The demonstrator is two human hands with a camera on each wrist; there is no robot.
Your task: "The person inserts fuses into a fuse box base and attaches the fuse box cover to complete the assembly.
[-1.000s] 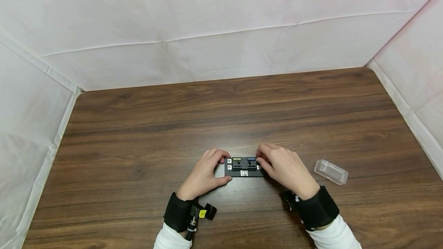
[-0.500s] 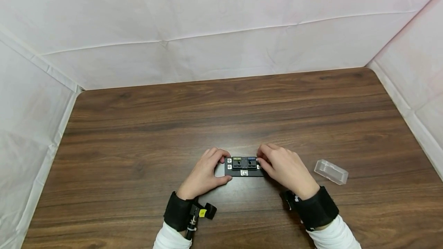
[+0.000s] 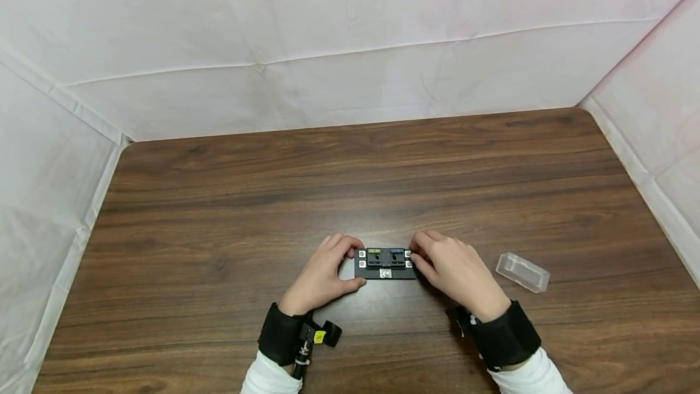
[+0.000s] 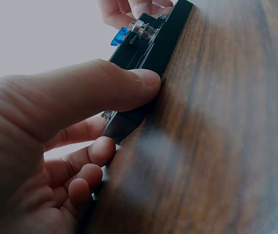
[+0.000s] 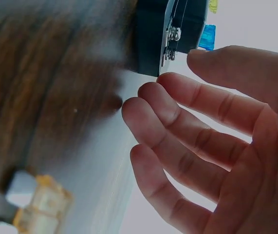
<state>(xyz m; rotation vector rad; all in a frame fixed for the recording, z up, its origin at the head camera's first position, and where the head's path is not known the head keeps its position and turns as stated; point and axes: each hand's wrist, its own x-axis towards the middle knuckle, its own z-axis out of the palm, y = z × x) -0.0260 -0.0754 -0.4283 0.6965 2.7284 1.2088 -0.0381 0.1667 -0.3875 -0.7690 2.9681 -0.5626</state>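
Note:
A black fuse block (image 3: 373, 273) with silver screw terminals lies flat on the wooden table, centred before me. On top of it sit a yellow fuse (image 5: 213, 6) and a blue fuse (image 5: 207, 37). My left hand (image 3: 321, 276) grips the block's left end, thumb on the near side and fingers at the far side. At the right end is my right hand (image 3: 456, 269), its fingers loosely bent and holding nothing. In the right wrist view its thumb and index fingertips lie close to the block's corner; whether they touch it I cannot tell.
A clear plastic cover (image 3: 522, 272) lies on the table (image 3: 246, 211) to the right of the right hand. White cloth walls (image 3: 350, 78) stand along the back and both sides. A blurred amber see-through thing (image 5: 44, 207) shows low in the right wrist view.
My right hand has drawn slightly to the right, uncovering the terminals at the block's right end. The left hand and the fuse block have stayed in place.

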